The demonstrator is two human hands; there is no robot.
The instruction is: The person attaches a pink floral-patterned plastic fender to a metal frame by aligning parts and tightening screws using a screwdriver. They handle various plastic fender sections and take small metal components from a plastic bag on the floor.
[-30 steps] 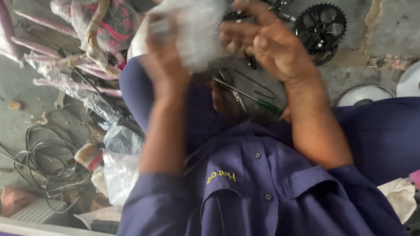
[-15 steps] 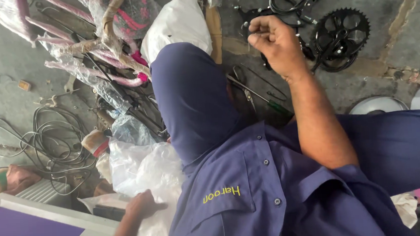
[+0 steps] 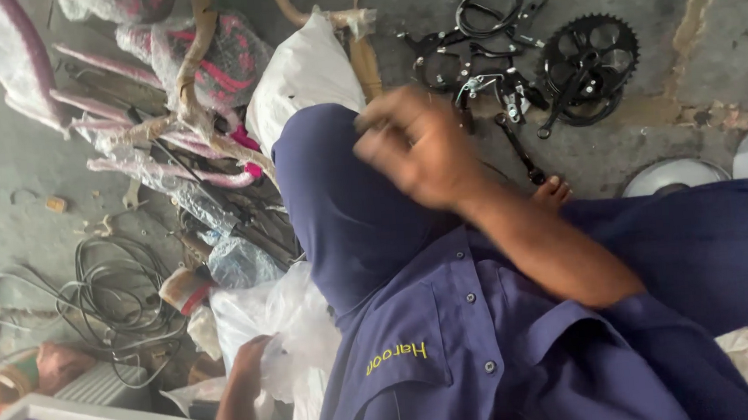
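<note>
Left hand (image 3: 249,368), low at near left, grips the crumpled clear plastic bag (image 3: 281,326) lying beside the blue-clad knee (image 3: 338,195). Right hand (image 3: 413,146), blurred, hovers above that knee with fingers curled; whether it holds anything cannot be determined. The black toothed chainring (image 3: 592,63) lies far right on the concrete floor (image 3: 3,174).

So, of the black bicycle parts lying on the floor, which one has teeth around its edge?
The round chainring, rightmost of the black parts; the others are cables and thin levers.
</note>
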